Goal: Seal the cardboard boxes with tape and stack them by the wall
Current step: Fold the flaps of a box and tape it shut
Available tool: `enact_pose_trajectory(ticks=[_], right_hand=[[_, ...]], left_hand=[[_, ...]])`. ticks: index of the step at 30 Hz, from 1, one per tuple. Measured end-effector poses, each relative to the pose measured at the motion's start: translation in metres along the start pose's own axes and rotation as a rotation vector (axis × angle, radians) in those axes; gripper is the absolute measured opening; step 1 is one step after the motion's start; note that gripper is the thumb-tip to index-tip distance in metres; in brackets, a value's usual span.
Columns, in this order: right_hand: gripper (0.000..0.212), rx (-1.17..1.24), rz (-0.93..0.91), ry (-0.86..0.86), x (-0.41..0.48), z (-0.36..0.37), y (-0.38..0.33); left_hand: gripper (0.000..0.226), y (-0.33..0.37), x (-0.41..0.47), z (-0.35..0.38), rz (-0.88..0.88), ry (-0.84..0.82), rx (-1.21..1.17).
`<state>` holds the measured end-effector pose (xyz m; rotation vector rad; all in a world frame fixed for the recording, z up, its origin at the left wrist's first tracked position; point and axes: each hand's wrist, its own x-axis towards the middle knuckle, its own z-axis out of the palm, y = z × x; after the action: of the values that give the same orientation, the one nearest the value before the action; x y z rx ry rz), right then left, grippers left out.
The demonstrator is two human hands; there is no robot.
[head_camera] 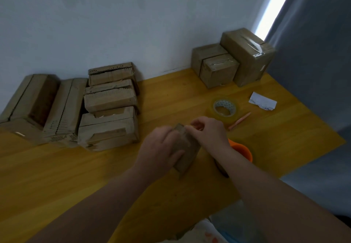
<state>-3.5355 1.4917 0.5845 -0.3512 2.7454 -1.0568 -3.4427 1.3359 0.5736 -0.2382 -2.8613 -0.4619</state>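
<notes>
You are holding a small box of brown cardboard just above the yellow wooden table, near its middle and tilted with one end pointing away from you. Your left hand is gripping the small box from its left side, fingers curled over the top face. Your right hand is pinching the box's far upper edge with thumb and fingertips drawn together; motion blur is hiding exactly what is lying between them.

Behind your right wrist an orange container is standing on the table, partly hidden by your forearm. Beyond it a tape roll is lying flat, with a pink pen just beside it and a crumpled white paper further right.

Three taped boxes are sitting together at the far right corner, against the pale wall and next to a grey curtain; clear tape is shining on their tops. To your left, a stack of worn boxes is standing near the wall, and two long boxes are lying beside it, touching each other
</notes>
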Motion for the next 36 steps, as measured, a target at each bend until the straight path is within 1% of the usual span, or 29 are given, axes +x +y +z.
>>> enact_pose_trajectory(ticks=[2, 3, 4, 5, 7, 8, 10, 14, 17, 24, 27, 29, 32, 33, 34, 36], right_hand=[[0.020, -0.047, -0.013, 0.018, 0.004, 0.002, -0.003], [0.019, -0.062, -0.012, 0.026, 0.005, 0.003, -0.003], [0.018, -0.067, -0.005, 0.031, 0.006, 0.004, -0.004], [0.017, -0.068, 0.003, 0.034, 0.007, 0.005, -0.004], [0.017, -0.073, 0.015, 0.033, 0.008, 0.005, -0.004], [0.017, -0.074, 0.021, 0.034, 0.008, 0.006, -0.005], [0.018, -0.068, 0.032, 0.040, 0.008, 0.006, -0.005], [0.019, -0.076, 0.045, 0.053, 0.008, 0.006, -0.005], [0.020, -0.075, 0.058, 0.061, 0.008, 0.006, -0.004], [0.020, -0.034, 0.117, 0.043, 0.006, 0.004, -0.004], [0.018, 0.043, 0.142, 0.036, 0.006, 0.002, -0.003], [0.018, 0.125, 0.176, 0.020, 0.006, 0.001, -0.001], [0.019, 0.317, 0.221, -0.078, 0.003, -0.001, 0.002], [0.018, 0.371, 0.216, -0.121, 0.000, -0.002, 0.003], [0.019, 0.422, 0.208, -0.166, -0.002, -0.004, 0.003], [0.028, 0.536, 0.198, -0.266, -0.007, -0.007, 0.006]], left_hand=[[0.069, -0.004, 0.002, 0.002, -0.176, 0.011, -0.054], [0.082, -0.006, 0.004, 0.001, -0.231, -0.022, -0.111], [0.091, -0.009, 0.005, 0.002, -0.263, -0.099, -0.186], [0.095, -0.012, 0.008, 0.003, -0.269, -0.183, -0.253], [0.092, -0.015, 0.012, 0.004, -0.233, -0.334, -0.288], [0.089, -0.015, 0.014, 0.004, -0.201, -0.381, -0.272], [0.085, -0.016, 0.015, 0.006, -0.148, -0.421, -0.212], [0.079, -0.017, 0.013, 0.010, -0.090, -0.471, -0.004], [0.084, -0.016, 0.014, 0.011, -0.066, -0.442, 0.059], [0.076, -0.017, 0.016, 0.010, -0.042, -0.430, 0.087], [0.078, -0.014, 0.016, 0.007, -0.011, -0.422, 0.121], [0.078, -0.015, 0.016, 0.006, 0.027, -0.386, 0.144], [0.059, -0.016, 0.010, 0.012, 0.154, -0.222, 0.146], [0.056, -0.017, 0.007, 0.014, 0.158, -0.168, 0.130], [0.054, -0.016, 0.005, 0.016, 0.138, -0.153, 0.104], [0.054, -0.014, 0.002, 0.017, 0.097, -0.130, 0.053]])
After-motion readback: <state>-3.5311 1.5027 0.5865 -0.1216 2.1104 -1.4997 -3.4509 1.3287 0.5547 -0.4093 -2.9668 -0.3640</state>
